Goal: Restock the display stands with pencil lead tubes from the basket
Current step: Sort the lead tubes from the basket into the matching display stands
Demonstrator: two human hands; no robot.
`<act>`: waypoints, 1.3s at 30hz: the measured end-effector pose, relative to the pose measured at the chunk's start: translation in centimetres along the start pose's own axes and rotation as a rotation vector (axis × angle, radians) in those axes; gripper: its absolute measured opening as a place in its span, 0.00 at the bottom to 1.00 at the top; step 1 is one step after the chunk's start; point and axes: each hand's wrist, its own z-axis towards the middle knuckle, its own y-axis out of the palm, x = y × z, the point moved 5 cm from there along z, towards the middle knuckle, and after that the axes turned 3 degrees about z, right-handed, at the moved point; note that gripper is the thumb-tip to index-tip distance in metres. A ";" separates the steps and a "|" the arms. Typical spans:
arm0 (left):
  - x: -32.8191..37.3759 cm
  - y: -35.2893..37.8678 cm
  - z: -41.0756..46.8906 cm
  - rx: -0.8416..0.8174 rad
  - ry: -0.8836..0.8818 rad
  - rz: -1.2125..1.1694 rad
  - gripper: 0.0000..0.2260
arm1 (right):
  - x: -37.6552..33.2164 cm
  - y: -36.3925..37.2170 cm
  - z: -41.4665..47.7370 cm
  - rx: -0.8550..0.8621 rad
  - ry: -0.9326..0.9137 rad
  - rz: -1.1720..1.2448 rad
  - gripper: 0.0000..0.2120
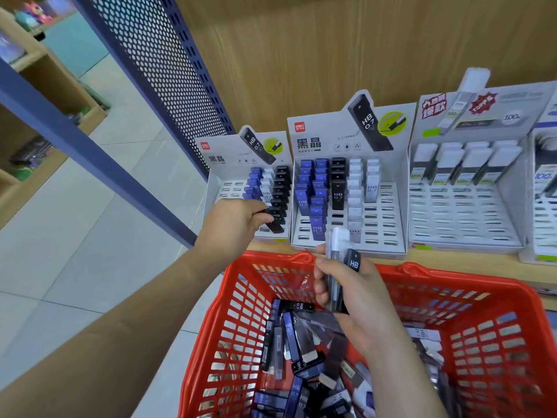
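left hand slotting black tube, right hand holding spares

left hand (235,224) pinches a black tube (275,220) between thumb and fingertips, at the front end of the black column in the left stand (223,146). the tube is tilted, with its lower end at a front slot; cannot tell if it is seated. looks like the insert step, part done. the pinch is high on the tube, likely so the bottom end is free to drop into the slot.

right hand (346,285) is curled round a bunch (337,267) of tubes, upright, over the far rim of the basket (452,276) and just in front of the mid stand (325,137). at least one is black hb and some are white-capped; count unclear. held upright near the stands, probably as ready supply so the left hand need not dip into the basket each time.

basket sits below the shelf (452,254) edge, close to the person. many loose tubes (301,357) lie mixed in it: blue, black, white-capped. plenty of stock left.

left stand has blue, white and black columns, with empty slots on its left side. mid stand has open slots at front and right. right stand (467,206) has only back rows filled. judged early to mid task.

risk: the tilted tube may knock its neighbours in the tight black column. colours go by column, so match before inserting.
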 end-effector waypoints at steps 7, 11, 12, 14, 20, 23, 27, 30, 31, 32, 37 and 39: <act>1.8 0.4 0.7 -0.056 0.158 0.157 0.10 | -0.1 0.0 -0.4 -0.007 0.071 0.102 0.10; 1.2 1.0 0.2 0.023 0.100 0.081 0.10 | -0.4 0.1 -0.5 -0.028 0.047 0.135 0.12; 1.0 1.0 0.0 0.054 0.053 0.023 0.09 | -0.5 0.0 -0.5 -0.033 0.038 0.147 0.11; 0.6 1.1 -0.4 0.104 -0.032 -0.058 0.07 | -0.7 0.1 -0.7 -0.047 0.025 0.188 0.09; 0.8 1.2 -0.2 0.124 -0.019 0.059 0.04 | -0.8 0.3 -0.9 -0.098 0.046 0.249 0.12; 1.7 -0.1 -0.4 0.098 -0.049 0.034 0.05 | -0.8 0.4 -0.8 -0.095 0.086 0.261 0.12; 5.6 -0.9 -2.4 -0.325 -0.274 -0.840 0.08 | -1.2 1.1 -1.2 -0.177 0.083 0.240 0.11; 7.7 -1.0 -3.8 -0.490 -0.181 -0.892 0.12 | -1.6 1.7 -1.7 -0.232 0.077 0.224 0.06; 7.9 -1.1 -4.0 -0.494 -0.165 -0.911 0.12 | -1.8 1.8 -1.8 -0.247 0.080 0.215 0.06; 7.9 -1.2 -4.2 -0.484 -0.165 -0.946 0.12 | -1.9 1.9 -2.1 -0.269 0.087 0.206 0.06; 7.7 -2.8 -5.0 -0.428 -0.250 -1.139 0.13 | -2.4 2.6 -3.2 -0.364 0.116 0.202 0.11; 7.5 -3.9 -4.9 -0.291 -0.328 -1.191 0.13 | -2.7 2.4 -3.3 -0.353 0.098 0.160 0.16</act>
